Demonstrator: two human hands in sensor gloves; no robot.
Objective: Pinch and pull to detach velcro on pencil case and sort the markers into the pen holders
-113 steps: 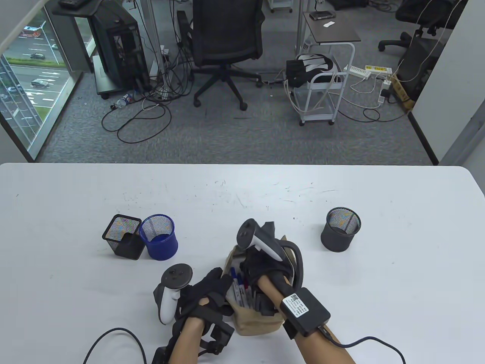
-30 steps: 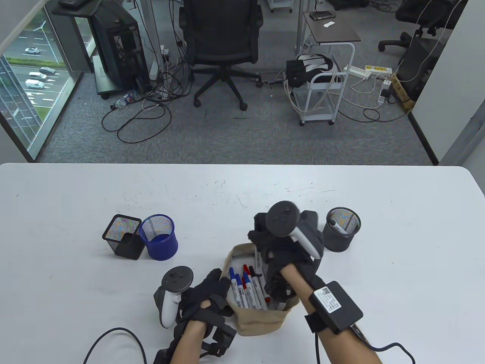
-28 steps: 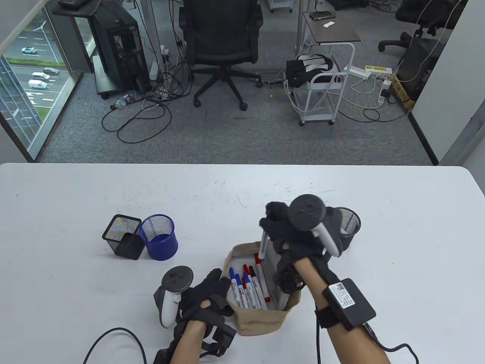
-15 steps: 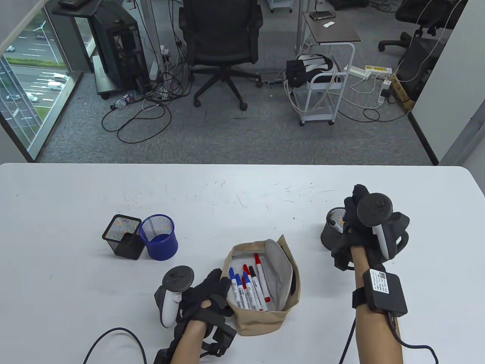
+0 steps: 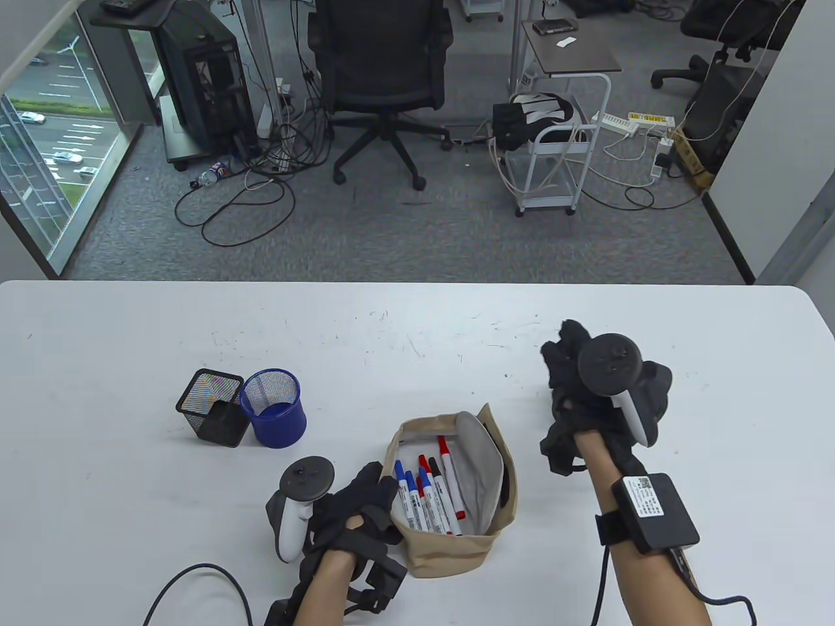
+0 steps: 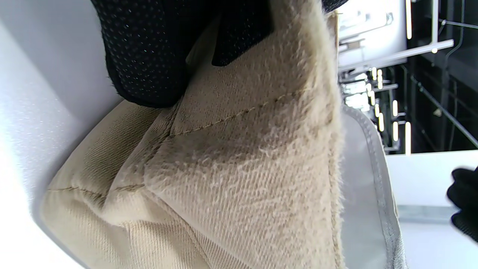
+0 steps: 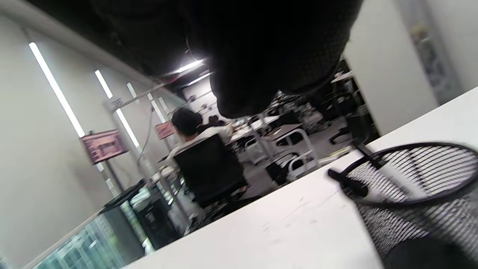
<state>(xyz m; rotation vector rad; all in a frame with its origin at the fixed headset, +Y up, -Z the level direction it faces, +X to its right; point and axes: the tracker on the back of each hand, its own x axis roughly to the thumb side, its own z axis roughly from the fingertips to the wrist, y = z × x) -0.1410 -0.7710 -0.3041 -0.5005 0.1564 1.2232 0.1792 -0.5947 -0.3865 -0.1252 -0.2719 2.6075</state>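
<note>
Our left hand [image 5: 355,505] pinches the near-left rim of the open tan pencil case [image 5: 450,521], steadying it near the table's [image 5: 130,521] front edge, while our right hand [image 5: 590,391] hovers at the right over the black mesh pen holder [image 7: 418,201], its fingers hidden, so we cannot tell whether it grips anything. Inside the case lie blue and red markers [image 5: 427,492], side by side. They look light, stiff and smooth, so we judge a mid-barrel pinch best; the soft fabric case will sag unless held.
</note>
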